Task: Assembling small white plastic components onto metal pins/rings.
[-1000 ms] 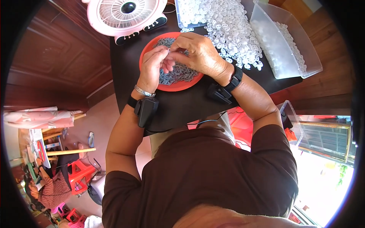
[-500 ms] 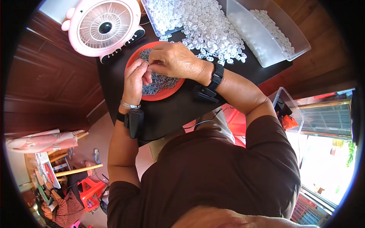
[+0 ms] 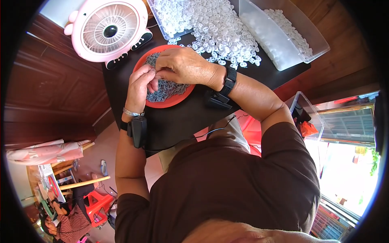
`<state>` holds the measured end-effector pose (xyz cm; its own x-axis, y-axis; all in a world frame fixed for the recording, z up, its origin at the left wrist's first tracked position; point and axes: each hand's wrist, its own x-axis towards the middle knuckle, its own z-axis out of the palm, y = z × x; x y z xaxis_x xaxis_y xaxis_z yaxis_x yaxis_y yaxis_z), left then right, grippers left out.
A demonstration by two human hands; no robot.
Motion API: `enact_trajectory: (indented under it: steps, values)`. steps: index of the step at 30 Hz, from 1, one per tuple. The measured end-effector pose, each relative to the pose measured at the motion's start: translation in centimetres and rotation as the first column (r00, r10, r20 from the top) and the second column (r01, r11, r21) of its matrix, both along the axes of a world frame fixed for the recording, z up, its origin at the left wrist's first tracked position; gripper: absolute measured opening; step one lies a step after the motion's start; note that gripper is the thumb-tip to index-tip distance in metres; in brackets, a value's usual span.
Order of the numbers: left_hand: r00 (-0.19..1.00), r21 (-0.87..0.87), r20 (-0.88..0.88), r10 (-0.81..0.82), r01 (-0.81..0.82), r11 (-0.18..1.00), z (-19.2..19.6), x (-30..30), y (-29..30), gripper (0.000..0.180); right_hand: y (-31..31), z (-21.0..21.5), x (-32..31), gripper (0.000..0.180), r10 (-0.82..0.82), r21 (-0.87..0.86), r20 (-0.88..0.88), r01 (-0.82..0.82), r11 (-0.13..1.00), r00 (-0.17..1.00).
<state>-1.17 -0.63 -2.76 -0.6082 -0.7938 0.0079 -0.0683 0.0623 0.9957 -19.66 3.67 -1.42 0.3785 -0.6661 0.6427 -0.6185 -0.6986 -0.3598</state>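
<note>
Because the left hand (image 3: 139,87) and the right hand (image 3: 184,67) meet so closely over the red dish (image 3: 179,99), their fingertips hide whatever lies between them; the fingers bend inward as in a pinch, but I cannot tell whether they grip anything. The left hand comes in from about 8 o'clock on the dish's face, the right from about 3 o'clock. Beneath them the small grey pieces (image 3: 164,92) lie heaped in the dish, showing best toward 6 o'clock. A slipping thumb could drop anything that small into the heap, where it would be hard to find. The right wrist strap (image 3: 230,77) sits near the scattered edge of the white pieces (image 3: 219,30), which spread out at 2 o'clock, so a wide swing of that forearm could sweep some across the black table (image 3: 178,125) or mix them with the grey. The pink fan (image 3: 110,31), at 10 o'clock, stands just beside the dish, and a careless left reach could bump it
</note>
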Motion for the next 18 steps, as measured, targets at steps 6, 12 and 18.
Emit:
enact_trajectory:
  steps: [6, 12, 18]
  values:
    - [0.995, -0.033, -0.045, 0.084, -0.085, 0.996, 0.0, 0.0, 0.0, 0.022, -1.4, 0.1, -1.8, 0.014, -0.221, -0.076, 0.019, 0.222, 0.972, 0.975]
    - [0.993, -0.054, -0.062, 0.102, -0.105, 0.993, 0.1, -0.2, 0.1, 0.024, -5.0, -2.3, -7.8, 0.02, -0.623, -0.005, -0.112, 0.626, 0.78, 0.774]
    - [0.993, -0.04, -0.037, 0.112, -0.114, 0.993, -0.4, -0.1, 0.3, 0.024, -5.1, -2.9, -8.7, 0.022, -0.613, 0.153, -0.434, 0.725, 0.672, 0.66]
